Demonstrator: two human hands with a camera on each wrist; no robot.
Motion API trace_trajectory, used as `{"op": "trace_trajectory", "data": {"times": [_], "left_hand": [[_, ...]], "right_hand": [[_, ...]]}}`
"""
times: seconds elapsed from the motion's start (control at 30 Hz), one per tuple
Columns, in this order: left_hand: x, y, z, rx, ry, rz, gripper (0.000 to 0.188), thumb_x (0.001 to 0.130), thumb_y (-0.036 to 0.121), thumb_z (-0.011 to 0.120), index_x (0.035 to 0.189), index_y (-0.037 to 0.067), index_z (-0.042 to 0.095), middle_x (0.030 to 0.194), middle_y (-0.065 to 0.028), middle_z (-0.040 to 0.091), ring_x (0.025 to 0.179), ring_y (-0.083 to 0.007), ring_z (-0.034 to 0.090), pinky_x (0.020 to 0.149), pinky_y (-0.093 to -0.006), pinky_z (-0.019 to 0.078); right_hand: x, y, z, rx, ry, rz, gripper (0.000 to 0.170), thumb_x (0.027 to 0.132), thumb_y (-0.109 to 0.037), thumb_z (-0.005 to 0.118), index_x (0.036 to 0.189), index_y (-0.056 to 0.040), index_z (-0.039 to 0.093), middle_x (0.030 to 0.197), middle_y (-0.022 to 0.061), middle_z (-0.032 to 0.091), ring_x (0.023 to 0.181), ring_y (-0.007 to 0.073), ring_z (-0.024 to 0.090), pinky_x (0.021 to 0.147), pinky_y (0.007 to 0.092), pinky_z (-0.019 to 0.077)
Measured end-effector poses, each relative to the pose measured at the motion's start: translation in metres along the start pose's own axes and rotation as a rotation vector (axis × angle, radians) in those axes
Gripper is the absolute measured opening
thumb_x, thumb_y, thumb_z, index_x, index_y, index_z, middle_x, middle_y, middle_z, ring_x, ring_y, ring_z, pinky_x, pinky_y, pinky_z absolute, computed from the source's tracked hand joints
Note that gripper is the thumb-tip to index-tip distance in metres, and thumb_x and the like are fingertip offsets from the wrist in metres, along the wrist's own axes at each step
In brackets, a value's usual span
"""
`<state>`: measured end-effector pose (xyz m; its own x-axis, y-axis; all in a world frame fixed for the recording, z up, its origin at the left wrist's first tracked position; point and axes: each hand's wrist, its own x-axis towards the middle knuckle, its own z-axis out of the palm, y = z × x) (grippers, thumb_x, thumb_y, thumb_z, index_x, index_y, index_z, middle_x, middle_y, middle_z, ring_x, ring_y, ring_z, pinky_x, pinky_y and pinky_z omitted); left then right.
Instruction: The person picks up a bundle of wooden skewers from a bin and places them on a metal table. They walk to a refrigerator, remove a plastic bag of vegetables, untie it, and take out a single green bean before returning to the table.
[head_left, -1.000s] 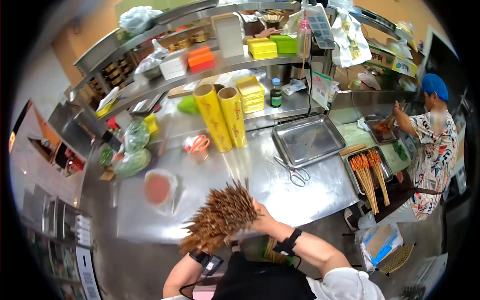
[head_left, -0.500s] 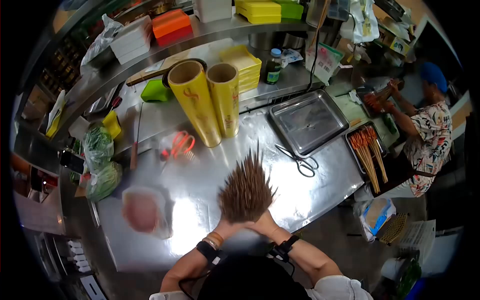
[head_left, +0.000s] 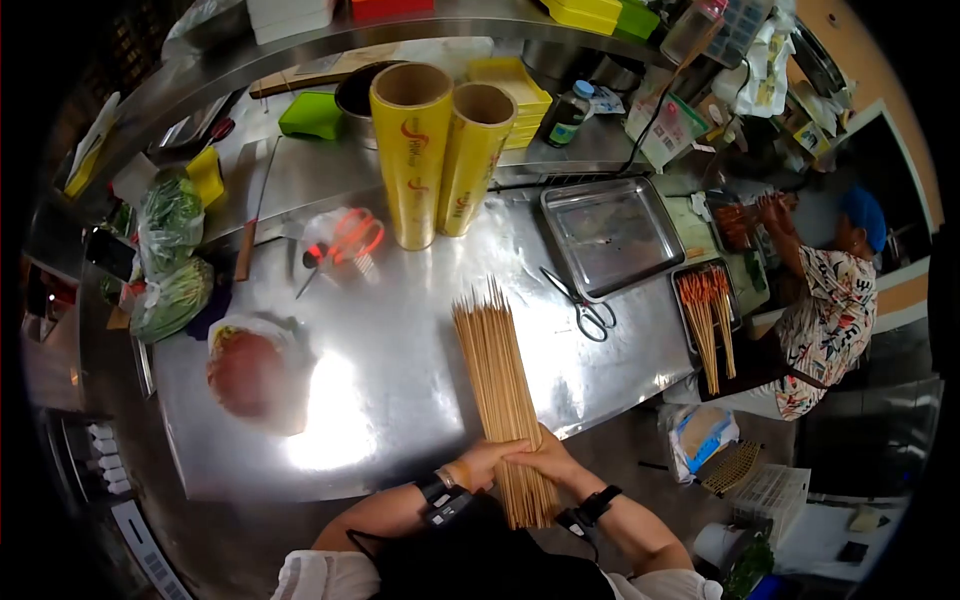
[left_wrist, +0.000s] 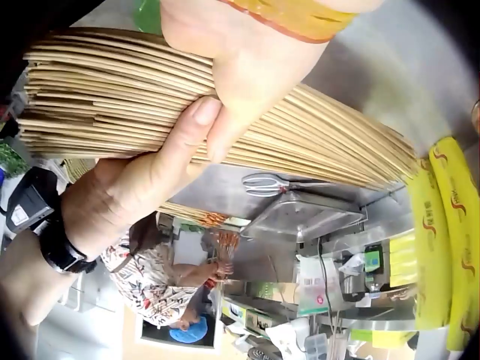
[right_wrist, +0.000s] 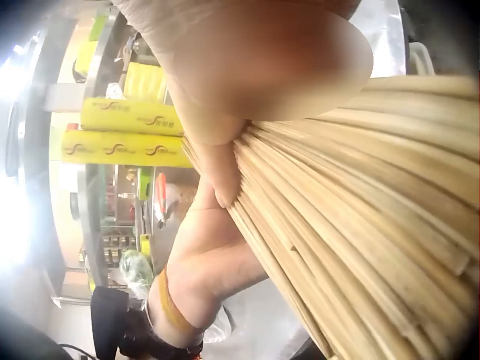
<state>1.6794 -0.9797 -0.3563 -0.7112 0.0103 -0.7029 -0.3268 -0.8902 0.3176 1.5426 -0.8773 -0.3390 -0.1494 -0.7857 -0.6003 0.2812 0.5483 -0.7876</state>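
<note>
1. Hands together, clamped on 1 thick bundle of skewers (head_left: 490,365); left hand (head_left: 484,463) and right hand (head_left: 552,458) meet and touch around its lower half.
2. Arms: the 2 forearms run inward from lower left and lower right, elbows out, converging in front of the torso.
3. Grip: fingers of each hand wrap the sticks. In the left wrist view, the right thumb (left_wrist: 196,120) lies against the bundle, its tip close to the left hand.
4. Bundle: held in front of the person at the near edge of the metal table (head_left: 400,390). Pointed tips face away, over the tabletop, fanned slightly and leaning left; blunt ends project below the hands toward the body. Contact with the table: cannot tell.
5. Wrists: black strap (head_left: 598,503) on the right; orange band (head_left: 458,472) on the left.
6. Nearby: dark-handled scissors (head_left: 590,318) and metal tray (head_left: 612,238) right of the tips; 2 yellow rolls (head_left: 412,165) upright beyond them; bag with reddish contents (head_left: 245,375) well to the left.
7. Far right: another person (head_left: 830,290) in a blue cap, beside a tray of orange-tipped skewers (head_left: 708,315).
</note>
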Motion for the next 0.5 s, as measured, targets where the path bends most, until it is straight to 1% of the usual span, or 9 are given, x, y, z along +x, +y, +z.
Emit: {"op": "trace_trajectory", "data": {"times": [0.03,0.07,0.13,0.17,0.23,0.27,0.37,0.47,0.5], "left_hand": [[0.007,0.0,-0.003,0.027,0.02,0.016,0.053,0.084,0.033,0.074,0.123,0.001,0.059,0.115,-0.0123,0.064,0.101,-0.0219,0.063,0.083,-0.0357,0.0504],[0.014,0.0,-0.005,0.053,0.041,0.031,0.052,0.084,0.031,0.074,0.124,0.001,0.058,0.116,-0.0124,0.064,0.102,-0.0217,0.063,0.084,-0.0357,0.0504],[0.03,0.002,-0.006,-0.007,0.04,0.063,0.051,0.083,0.028,0.075,0.123,0.001,0.059,0.116,-0.0121,0.064,0.102,-0.0207,0.063,0.085,-0.0336,0.0504],[0.037,0.003,-0.005,-0.041,0.038,0.079,0.05,0.083,0.026,0.076,0.123,0.001,0.059,0.115,-0.0119,0.064,0.101,-0.0201,0.063,0.085,-0.0326,0.0503],[0.043,0.003,0.007,-0.11,-0.044,0.126,0.053,0.081,0.023,0.079,0.125,0.001,0.057,0.122,-0.0104,0.061,0.111,-0.0194,0.058,0.094,-0.0338,0.0472],[0.041,0.005,0.015,-0.141,-0.086,0.147,0.055,0.08,0.021,0.08,0.126,0.001,0.056,0.126,-0.0097,0.059,0.115,-0.0191,0.056,0.098,-0.0344,0.0456],[0.011,0.031,0.054,0.071,0.037,0.33,0.056,0.079,0.017,0.08,0.126,0.001,0.055,0.122,-0.0089,0.062,0.111,-0.0199,0.059,0.095,-0.0341,0.0477],[0.028,0.065,0.036,0.548,-0.003,0.725,0.055,0.076,0.027,0.081,0.12,0.003,0.059,0.107,-0.0109,0.068,0.097,-0.0192,0.065,0.081,-0.0335,0.053],[0.016,0.097,0.039,0.729,0.039,0.8,0.057,0.073,0.031,0.082,0.119,0.005,0.059,0.105,-0.0121,0.068,0.096,-0.0219,0.065,0.081,-0.0351,0.0527]], "right_hand": [[0.004,0.0,-0.001,0.05,0.012,-0.04,0.066,0.075,-0.012,0.082,0.13,0.0009,0.047,0.12,0.0093,0.061,0.112,0.0169,0.057,0.096,0.0311,0.0469],[0.01,0.004,-0.007,0.035,0.022,-0.056,0.069,0.075,-0.013,0.082,0.131,0.001,0.046,0.121,0.0096,0.06,0.112,0.0174,0.057,0.096,0.0312,0.0466],[0.022,0.005,-0.018,0.003,0.039,-0.084,0.073,0.074,-0.015,0.083,0.133,0.0011,0.043,0.123,0.0103,0.059,0.114,0.0182,0.056,0.097,0.0314,0.046],[0.024,0.003,-0.027,-0.081,0.053,-0.089,0.076,0.073,-0.016,0.084,0.134,0.0006,0.042,0.124,0.0107,0.059,0.114,0.0183,0.056,0.097,0.0317,0.0458],[0.016,-0.025,-0.036,-0.256,0.072,-0.091,0.08,0.072,-0.019,0.085,0.136,-0.0002,0.04,0.125,0.0117,0.058,0.115,0.0186,0.055,0.098,0.0322,0.0453],[0.008,-0.039,-0.042,-0.314,0.043,-0.11,0.081,0.072,-0.02,0.085,0.137,-0.0008,0.04,0.126,0.0121,0.057,0.115,0.0186,0.055,0.098,0.0325,0.0452],[-0.01,-0.08,-0.055,-0.459,0.014,-0.182,0.086,0.07,-0.023,0.086,0.139,-0.0037,0.038,0.125,0.0129,0.058,0.116,0.0184,0.054,0.098,0.0337,0.045],[0.002,-0.097,-0.041,-0.357,0.145,-0.298,0.085,0.071,-0.021,0.086,0.139,-0.0035,0.038,0.124,0.0125,0.058,0.115,0.0187,0.055,0.098,0.033,0.0452],[0.021,-0.086,-0.042,-0.227,0.099,-0.391,0.077,0.073,-0.015,0.083,0.136,-0.003,0.041,0.122,0.012,0.059,0.114,0.0183,0.056,0.096,0.0327,0.0463]]}}
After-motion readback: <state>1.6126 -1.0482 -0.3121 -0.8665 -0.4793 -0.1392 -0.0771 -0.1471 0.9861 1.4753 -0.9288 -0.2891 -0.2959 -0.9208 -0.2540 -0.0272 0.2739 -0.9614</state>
